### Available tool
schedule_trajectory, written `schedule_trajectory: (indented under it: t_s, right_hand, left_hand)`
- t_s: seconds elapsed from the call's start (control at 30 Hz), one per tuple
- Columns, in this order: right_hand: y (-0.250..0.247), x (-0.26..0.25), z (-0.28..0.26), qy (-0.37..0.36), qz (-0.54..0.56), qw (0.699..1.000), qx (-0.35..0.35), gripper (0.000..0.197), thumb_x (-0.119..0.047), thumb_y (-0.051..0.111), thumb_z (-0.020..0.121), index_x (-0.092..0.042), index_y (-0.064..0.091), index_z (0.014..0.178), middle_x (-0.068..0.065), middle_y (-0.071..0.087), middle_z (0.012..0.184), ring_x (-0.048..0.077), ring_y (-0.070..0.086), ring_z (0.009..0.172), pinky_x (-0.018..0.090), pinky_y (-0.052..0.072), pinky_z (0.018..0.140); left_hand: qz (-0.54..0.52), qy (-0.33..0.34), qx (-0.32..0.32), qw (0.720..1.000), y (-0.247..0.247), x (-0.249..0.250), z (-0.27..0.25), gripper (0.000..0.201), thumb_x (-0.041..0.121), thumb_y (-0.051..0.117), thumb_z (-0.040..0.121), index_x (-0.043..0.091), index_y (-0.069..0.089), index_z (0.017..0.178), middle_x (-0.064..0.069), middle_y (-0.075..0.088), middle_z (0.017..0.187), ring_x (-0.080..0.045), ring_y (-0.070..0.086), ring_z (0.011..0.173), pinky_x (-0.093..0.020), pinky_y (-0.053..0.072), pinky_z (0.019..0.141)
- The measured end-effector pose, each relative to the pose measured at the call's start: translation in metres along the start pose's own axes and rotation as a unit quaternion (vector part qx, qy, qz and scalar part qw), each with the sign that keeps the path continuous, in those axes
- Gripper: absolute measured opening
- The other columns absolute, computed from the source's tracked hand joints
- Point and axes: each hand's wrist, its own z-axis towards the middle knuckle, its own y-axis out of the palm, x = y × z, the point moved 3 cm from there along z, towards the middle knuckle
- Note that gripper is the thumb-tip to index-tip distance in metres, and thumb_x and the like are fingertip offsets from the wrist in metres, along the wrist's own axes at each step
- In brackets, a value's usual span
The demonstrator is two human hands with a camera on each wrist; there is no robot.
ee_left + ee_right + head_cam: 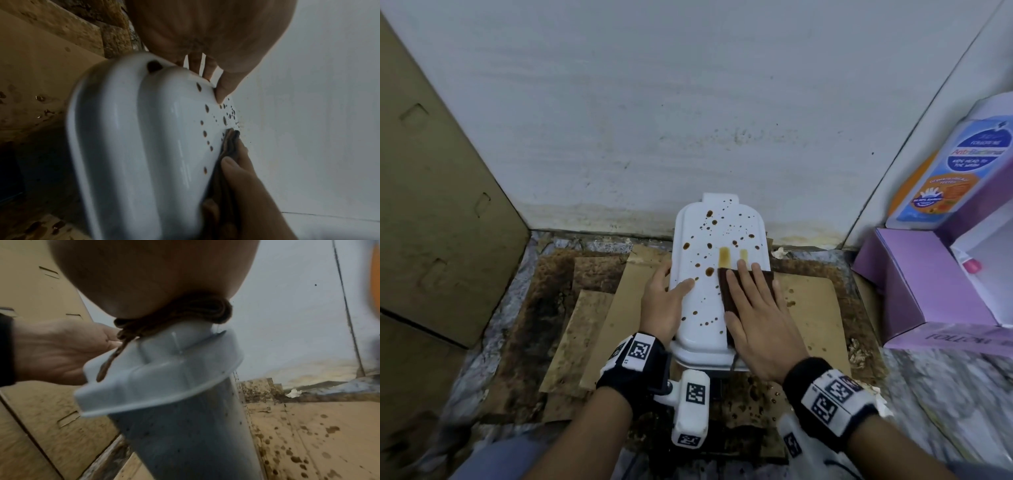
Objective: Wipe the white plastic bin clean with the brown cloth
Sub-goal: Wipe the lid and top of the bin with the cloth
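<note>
Upturned white plastic bin (709, 298) (brown-spotted). Right hand (755, 317), fingers flat, presses folded brown cloth (727, 298) on it; left hand (662, 301), fingers straight, steadies its side.

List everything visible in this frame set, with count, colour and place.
bin: one, white, upside down on the floor by the wall, brown drops on it
cloth: one, brown, flat on the bin's right side
cardboard sheets: several, tan, stained, under the bin
cardboard box: one, tan, left
purple box: one, right
bottle: one, white with blue and orange label, on the purple box
wall: white, behind
wrist bands: two, black with white tags
left hand: rests on the bin's left edge
right hand: presses flat on the cloth
</note>
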Motion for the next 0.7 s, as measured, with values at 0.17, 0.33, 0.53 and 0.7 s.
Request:
schedule_trajectory:
  t_s: [0.17,0.33,0.53,0.7]
  right_hand:
    - [-0.013,0.013,0.051,0.014,-0.001,1.000,-0.019,0.072,-0.052,-0.002,0.087,-0.022,-0.010,0.152,-0.003,-0.021,0.159,0.015,-0.022,0.145,0.044,-0.009,0.120]
    - [-0.017,0.018,0.071,0.022,0.000,0.999,-0.035,0.063,-0.042,0.017,0.100,-0.020,-0.010,0.152,-0.001,-0.021,0.159,0.017,-0.022,0.146,0.046,-0.008,0.120]
    - [-0.010,0.013,0.029,-0.009,0.033,0.999,-0.029,0.076,-0.054,-0.006,0.080,-0.025,-0.013,0.150,-0.007,-0.029,0.154,0.012,-0.030,0.142,0.037,-0.015,0.117]
    - [-0.017,0.024,0.048,0.002,0.007,0.999,-0.036,0.066,-0.048,0.007,0.094,-0.021,-0.010,0.152,-0.004,-0.024,0.157,0.014,-0.025,0.144,0.041,-0.009,0.120]
  left_hand:
    - [-0.008,-0.013,-0.004,1.000,0.001,0.003,-0.001,0.057,0.028,0.073,0.081,0.027,0.056,0.135,-0.003,0.068,0.127,-0.028,0.069,0.109,-0.053,0.056,0.094]
    - [-0.008,-0.032,-0.004,0.999,0.002,0.007,0.007,0.051,0.019,0.072,0.083,0.022,0.053,0.130,-0.007,0.065,0.127,-0.029,0.068,0.108,-0.053,0.056,0.094]
    - [-0.005,-0.009,-0.014,1.000,0.008,0.022,0.012,0.065,0.029,0.068,0.077,0.031,0.053,0.140,0.002,0.067,0.128,-0.025,0.069,0.109,-0.049,0.057,0.093]
    - [-0.003,0.001,-0.025,1.000,0.011,0.014,0.020,0.067,0.043,0.070,0.071,0.035,0.056,0.137,-0.002,0.060,0.140,-0.029,0.064,0.119,-0.052,0.054,0.098]
